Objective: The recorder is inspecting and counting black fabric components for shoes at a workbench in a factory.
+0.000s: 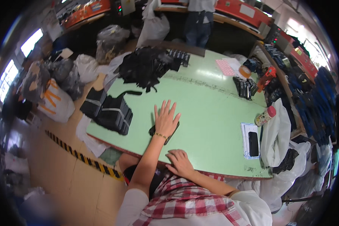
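Observation:
My left hand (165, 119) is open, its fingers spread flat toward the far side of the green table. Dark flat pieces (173, 134) stick out under its palm and wrist; the hand hides most of them, so I cannot tell their kind. My right hand (180, 163) rests at the table's near edge, fingers slightly bent, holding nothing I can see. To the left of my left hand lie two banded stacks of black pieces, a bigger one (115, 114) and a smaller one (93, 102). Beyond them spreads a loose heap of black fabric-like pieces (145, 68).
On the table's right are a phone (253, 144) on papers, a patterned bottle (265, 116) with a red lid, white cloth (277, 137), dark packets (245, 88) and a tape roll (245, 72). Stuffed bags (56, 100) stand left. A person (199, 24) stands beyond the table.

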The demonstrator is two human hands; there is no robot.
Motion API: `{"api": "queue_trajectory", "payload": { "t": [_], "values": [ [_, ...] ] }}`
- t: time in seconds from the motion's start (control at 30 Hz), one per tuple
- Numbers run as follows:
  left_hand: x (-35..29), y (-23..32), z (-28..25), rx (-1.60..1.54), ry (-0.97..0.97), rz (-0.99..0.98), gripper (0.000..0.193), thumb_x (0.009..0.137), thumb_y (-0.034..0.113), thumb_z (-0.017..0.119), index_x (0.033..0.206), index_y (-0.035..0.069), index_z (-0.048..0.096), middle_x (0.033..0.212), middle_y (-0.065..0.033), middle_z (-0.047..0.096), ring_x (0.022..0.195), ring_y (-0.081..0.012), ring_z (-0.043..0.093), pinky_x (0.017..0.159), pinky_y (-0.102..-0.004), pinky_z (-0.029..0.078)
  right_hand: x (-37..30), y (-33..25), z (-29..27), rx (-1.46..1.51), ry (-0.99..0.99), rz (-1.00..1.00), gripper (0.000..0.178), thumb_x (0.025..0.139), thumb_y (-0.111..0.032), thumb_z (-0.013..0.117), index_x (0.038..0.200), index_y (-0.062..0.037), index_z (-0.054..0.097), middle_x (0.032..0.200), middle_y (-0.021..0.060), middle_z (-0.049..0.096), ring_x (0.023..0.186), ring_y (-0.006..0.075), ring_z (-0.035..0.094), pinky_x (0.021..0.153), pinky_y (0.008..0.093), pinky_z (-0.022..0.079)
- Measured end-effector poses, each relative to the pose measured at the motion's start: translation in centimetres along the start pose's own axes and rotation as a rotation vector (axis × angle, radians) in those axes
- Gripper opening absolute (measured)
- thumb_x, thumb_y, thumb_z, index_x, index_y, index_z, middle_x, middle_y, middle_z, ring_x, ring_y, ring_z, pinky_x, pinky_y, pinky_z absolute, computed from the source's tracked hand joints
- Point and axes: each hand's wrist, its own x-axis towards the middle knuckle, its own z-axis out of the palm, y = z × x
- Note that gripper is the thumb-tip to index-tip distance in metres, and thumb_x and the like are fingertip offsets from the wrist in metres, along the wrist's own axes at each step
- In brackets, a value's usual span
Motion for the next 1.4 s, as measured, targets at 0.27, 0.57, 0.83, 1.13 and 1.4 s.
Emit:
{"api": "queue_trajectory", "payload": {
  "t": [0.27, 0.57, 0.83, 1.13, 1.4],
  "values": [
    [-0.7, -0.6, 2.6, 0.092, -0.169, -0.089, 0.054, 0.097, 0.049, 0.035, 0.138, 0.015, 0.046, 0.147, -0.0129, 0.036, 0.138, -0.0309, 0.028, 0.113, -0.0558, 0.013, 0.6, 0.6, -0.2, -0.015, -0.018, 0.017, 0.047, 0.082, -0.028, 0.063, 0.119, -0.0037, 0.050, 0.121, 0.0142, 0.049, 0.116, 0.0324, 0.045, 0.102, 0.0446, 0.031],
    [-1.2, -0.7, 1.9, 0.052, -0.218, -0.141, 0.048, 0.095, 0.047, 0.043, 0.124, 0.012, 0.057, 0.133, -0.0124, 0.048, 0.115, -0.0310, 0.050, 0.100, -0.0466, 0.035, 0.4, 0.2, 0.1, -0.025, -0.022, 0.006, 0.046, 0.081, -0.027, 0.065, 0.118, -0.0052, 0.050, 0.120, 0.0129, 0.049, 0.116, 0.0293, 0.045, 0.104, 0.0445, 0.030],
    [-1.5, -0.4, 2.1, 0.047, -0.150, -0.098, 0.041, 0.093, 0.043, 0.048, 0.103, 0.007, 0.064, 0.114, -0.0126, 0.055, 0.100, -0.0304, 0.054, 0.086, -0.0433, 0.042, 0.0, 0.1, 0.2, -0.068, -0.036, -0.003, 0.044, 0.081, -0.028, 0.065, 0.116, -0.0053, 0.052, 0.119, 0.0137, 0.049, 0.115, 0.0302, 0.046, 0.104, 0.0461, 0.030],
    [-1.6, -0.5, 1.5, 0.029, -0.210, -0.118, 0.040, 0.093, 0.043, 0.049, 0.096, 0.006, 0.064, 0.110, -0.0117, 0.055, 0.096, -0.0298, 0.053, 0.083, -0.0435, 0.041, -0.1, 0.0, 0.1, -0.101, -0.013, -0.026, 0.041, 0.084, -0.030, 0.062, 0.116, -0.0070, 0.050, 0.119, 0.0117, 0.050, 0.114, 0.0263, 0.047, 0.103, 0.0450, 0.031],
    [-1.3, -0.8, 2.2, 0.045, -0.146, -0.075, 0.040, 0.093, 0.043, 0.049, 0.095, 0.006, 0.063, 0.108, -0.0117, 0.055, 0.092, -0.0302, 0.054, 0.079, -0.0433, 0.042, 0.0, 0.2, 0.1, -0.096, -0.020, -0.029, 0.041, 0.084, -0.030, 0.062, 0.115, -0.0073, 0.050, 0.119, 0.0110, 0.050, 0.114, 0.0264, 0.047, 0.103, 0.0447, 0.032]
  ]
}}
